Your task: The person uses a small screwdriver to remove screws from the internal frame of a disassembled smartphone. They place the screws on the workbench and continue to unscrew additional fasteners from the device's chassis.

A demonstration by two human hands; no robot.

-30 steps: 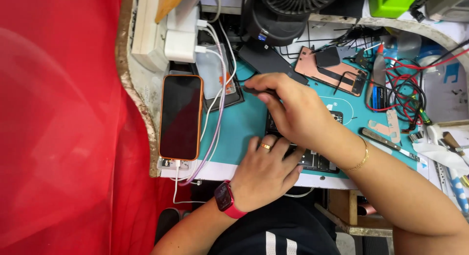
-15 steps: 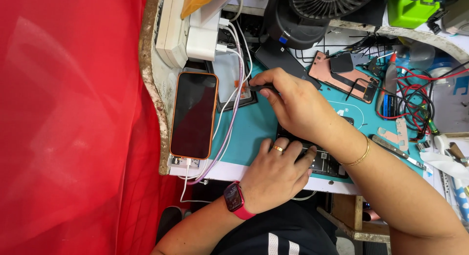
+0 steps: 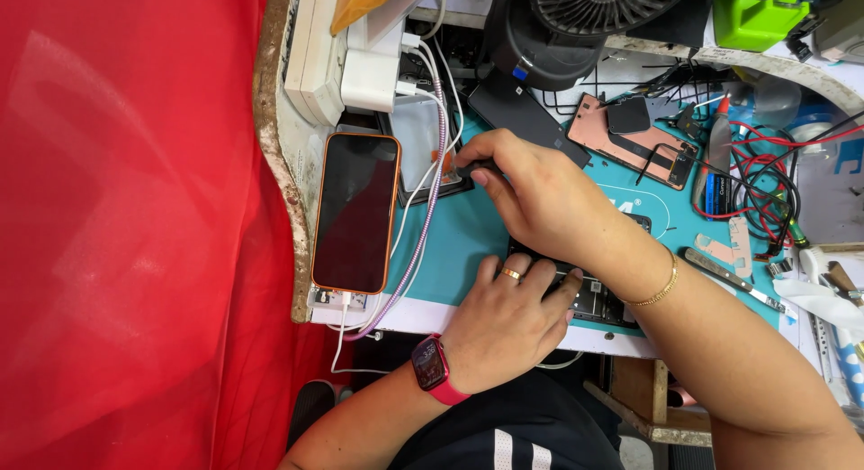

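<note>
While the left hand (image 3: 508, 322) lies flat with its fingers spread over an opened phone (image 3: 598, 295) at the near edge of the teal mat (image 3: 459, 245), the right hand (image 3: 531, 196) is closed around a dark, slim tool (image 3: 468, 167) and reaches left, its tip over a small dark tray (image 3: 441, 178) beside the white cables (image 3: 423, 200). What the tip touches cannot be made out. The opened phone sits mostly hidden under both hands, pressed to the mat, with part of its insides showing at the right. An orange-cased phone (image 3: 354, 214) lies face up just left of the cables, plugged in at its lower end. A second open phone back (image 3: 634, 139), red wires (image 3: 765, 178) and a flat metal tool (image 3: 724, 272) lie further right, apart from the hands. In my judgement the work calls for steady downward pressure from the left palm so the phone does not slide, a light pinch on the tool, and care that the right wrist does not drag the cables or nudge the orange-cased phone toward the worn table edge (image 3: 288, 218).
</note>
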